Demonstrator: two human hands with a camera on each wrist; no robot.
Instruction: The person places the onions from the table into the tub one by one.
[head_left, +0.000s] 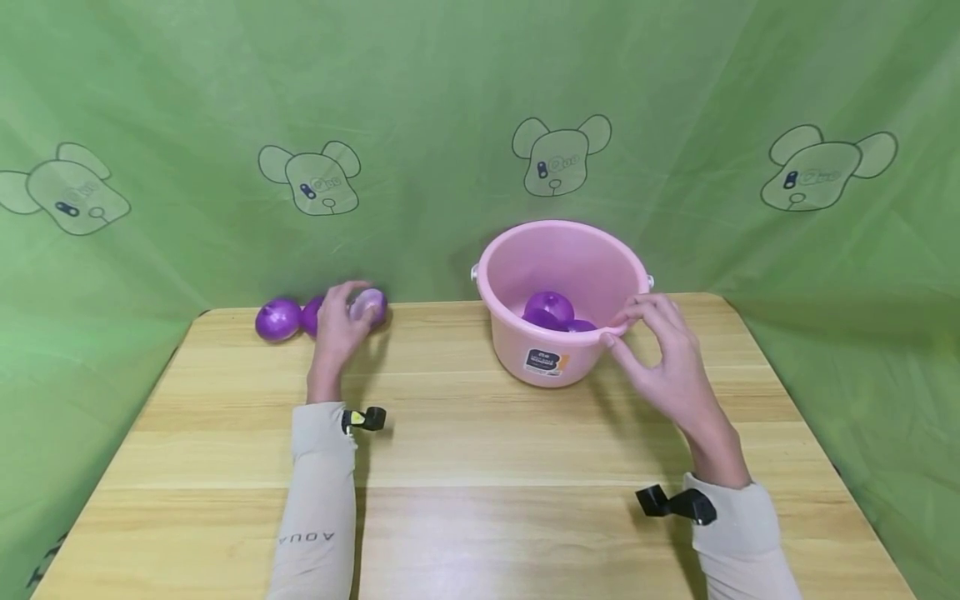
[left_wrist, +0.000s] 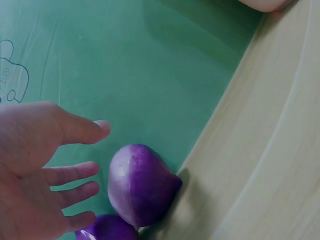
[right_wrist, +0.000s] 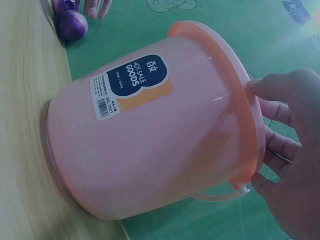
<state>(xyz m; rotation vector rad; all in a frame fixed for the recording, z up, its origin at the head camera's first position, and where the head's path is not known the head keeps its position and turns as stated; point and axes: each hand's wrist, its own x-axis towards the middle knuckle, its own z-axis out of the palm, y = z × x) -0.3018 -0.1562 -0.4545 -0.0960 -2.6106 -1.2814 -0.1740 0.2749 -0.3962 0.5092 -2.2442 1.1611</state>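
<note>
Along the table's far edge in the head view lie a purple onion (head_left: 278, 320), a second onion (head_left: 309, 317) partly hidden by my hand, and a third purple onion (head_left: 371, 302) with a paler side. My left hand (head_left: 341, 329) reaches over them; in the left wrist view its fingers are extended, beside the pale-sided onion (left_wrist: 142, 185), with a gap between thumb and onion. My right hand (head_left: 667, 358) pinches the near right rim of a pink bucket (head_left: 517, 346), thumb outside and fingers over the edge. Several purple onions (head_left: 551, 307) lie inside the bucket.
Under everything is a light wooden table (head_left: 465, 467). Green cloth (head_left: 427, 125) printed with bear heads hangs behind it and on both sides. The bucket carries a dark label (right_wrist: 137, 77), and its handle (right_wrist: 220, 197) hangs down.
</note>
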